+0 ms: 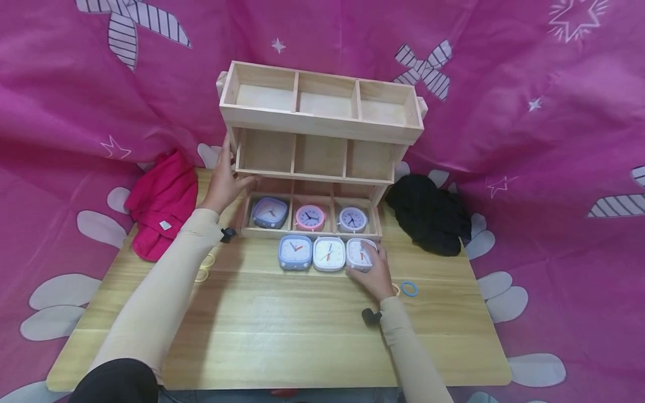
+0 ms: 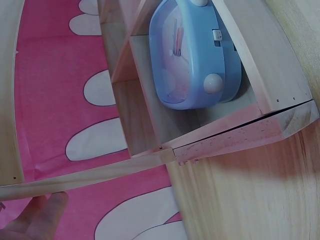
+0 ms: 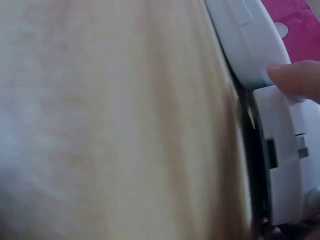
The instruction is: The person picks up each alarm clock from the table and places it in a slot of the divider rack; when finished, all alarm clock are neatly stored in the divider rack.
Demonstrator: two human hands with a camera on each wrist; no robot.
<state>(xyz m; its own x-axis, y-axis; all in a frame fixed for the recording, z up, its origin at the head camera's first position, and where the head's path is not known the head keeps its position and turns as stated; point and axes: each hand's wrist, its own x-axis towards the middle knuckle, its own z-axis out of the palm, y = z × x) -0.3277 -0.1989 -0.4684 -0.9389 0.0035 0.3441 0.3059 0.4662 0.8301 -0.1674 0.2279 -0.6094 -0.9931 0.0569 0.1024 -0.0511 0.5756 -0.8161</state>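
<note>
Head view: right hand (image 1: 376, 275) pinches a rounded-square plastic clock (image 1: 356, 256). Left hand (image 1: 221, 184), thumb spread, touches a tiered wooden rack (image 1: 322, 125).

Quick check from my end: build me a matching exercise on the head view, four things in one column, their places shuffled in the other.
Things
1. pink round clock
2. pale lavender round clock
3. crumpled black cloth
4. small blue ring

Places
A. bottom tier of the three-tier wooden rack, right compartment
B. beside a pale yellow ring
C. bottom tier, middle compartment
D. right of the rack, outside it

Pairs: 1-C, 2-A, 3-D, 4-B
</note>
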